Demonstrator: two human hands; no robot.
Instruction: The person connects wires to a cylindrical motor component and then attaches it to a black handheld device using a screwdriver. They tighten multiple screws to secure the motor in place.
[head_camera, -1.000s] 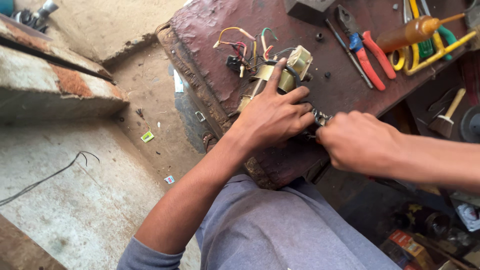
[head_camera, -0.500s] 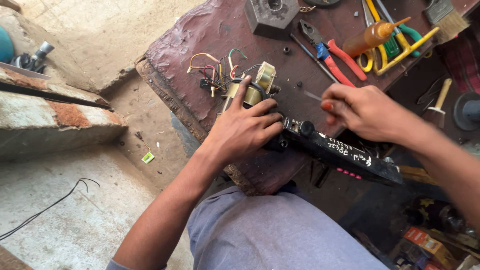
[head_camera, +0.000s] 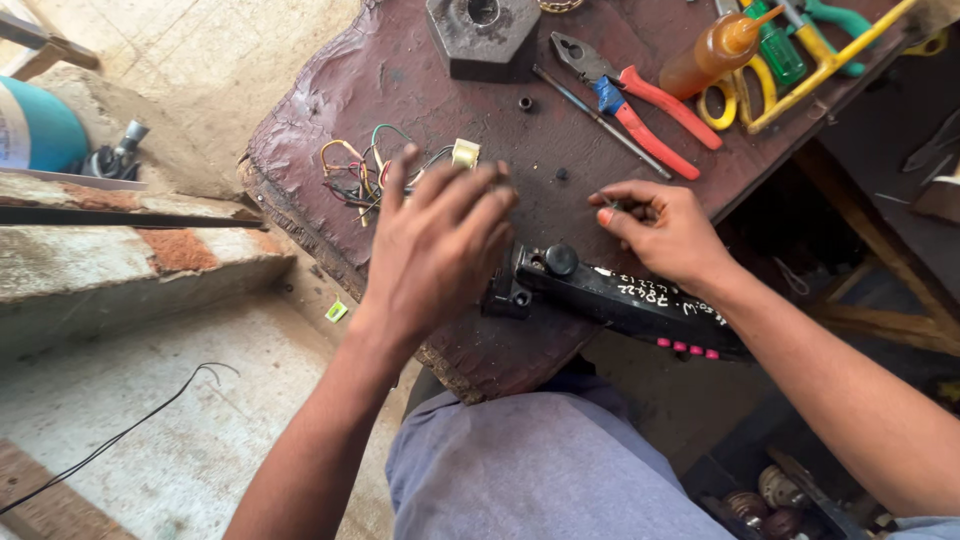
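Since half a second ago the left hand (head_camera: 435, 250) has lifted off the black device (head_camera: 620, 295) – now spread flat, fingers open, gripping nothing, over the wire bundle (head_camera: 360, 170). Right hand (head_camera: 665, 225) is curled, pinching something tiny – can't tell what. Device lies on the worn bench (head_camera: 400, 70) edge, between both hands.

A blue cylinder (head_camera: 35, 125) with a pale label stands far beyond the left hand (head_camera: 435, 250). Below that hand, a small green-and-white sticker scrap (head_camera: 336, 312) lies on the floor.
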